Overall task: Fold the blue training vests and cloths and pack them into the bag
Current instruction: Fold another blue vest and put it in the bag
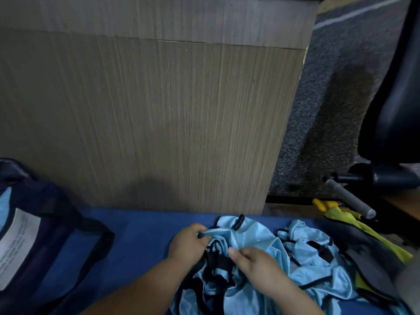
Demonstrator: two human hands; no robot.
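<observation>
Two hands work a crumpled heap of light-blue training vests (318, 269) on a blue surface (141, 235).
Fabric looks thin, light and slippery; black trim likely gives the surest hold. Left hand (187, 245) pinches a trimmed edge, right hand (254, 263) pinches cloth beside it; navy bag (52, 223) lies far left.

Wood panel (147, 114), grey carpet (322, 98)

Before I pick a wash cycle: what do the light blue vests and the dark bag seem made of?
Light blue vests: thin, slick synthetic, probably polyester; glossy sheen, soft crumples, black binding. Dark bag: likely matte woven nylon or canvas; too dim to be sure.
</observation>
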